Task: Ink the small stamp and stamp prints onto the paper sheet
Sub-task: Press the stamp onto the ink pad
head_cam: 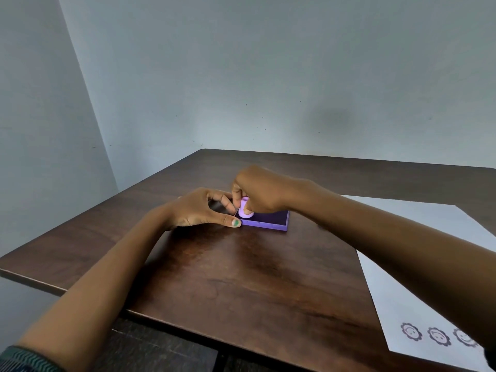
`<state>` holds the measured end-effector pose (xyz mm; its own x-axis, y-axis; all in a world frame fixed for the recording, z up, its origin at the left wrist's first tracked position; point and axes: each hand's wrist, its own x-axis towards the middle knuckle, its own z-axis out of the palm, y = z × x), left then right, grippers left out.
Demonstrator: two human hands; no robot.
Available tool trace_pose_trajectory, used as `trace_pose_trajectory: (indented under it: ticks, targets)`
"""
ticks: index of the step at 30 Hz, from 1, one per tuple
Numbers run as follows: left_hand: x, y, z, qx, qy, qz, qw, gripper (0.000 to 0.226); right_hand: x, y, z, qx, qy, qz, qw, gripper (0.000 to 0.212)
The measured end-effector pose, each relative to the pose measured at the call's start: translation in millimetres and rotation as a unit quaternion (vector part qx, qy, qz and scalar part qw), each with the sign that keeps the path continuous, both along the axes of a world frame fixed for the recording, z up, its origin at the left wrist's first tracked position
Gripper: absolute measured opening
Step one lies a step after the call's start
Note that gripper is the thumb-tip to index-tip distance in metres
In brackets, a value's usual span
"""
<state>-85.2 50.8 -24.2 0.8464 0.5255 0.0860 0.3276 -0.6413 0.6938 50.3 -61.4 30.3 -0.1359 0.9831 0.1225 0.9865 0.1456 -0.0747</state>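
A purple ink pad (271, 220) lies open near the middle of the dark wooden table (241, 277). My right hand (259, 191) grips a small pale purple stamp (245, 209) and holds it down on the pad's dark inked surface at its left end. My left hand (200, 209) rests on the table at the pad's left edge, thumb and fingers touching that edge. A white paper sheet (418, 285) lies to the right, partly under my right forearm, with three flower-face prints (437, 335) in a row near its front edge.
The table stands in a corner of pale grey walls (241, 76). Its left edge (32, 280) and front edge are close to me. A dark floor shows below the front edge.
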Motion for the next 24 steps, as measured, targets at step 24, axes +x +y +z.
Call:
trace_pose_trajectory:
  ticks: [24]
  targets:
    - [2, 4, -3, -0.029, -0.019, -0.002, 0.999, 0.018, 4, -4, -3, 0.008, 0.044, -0.013, 0.999, 0.026]
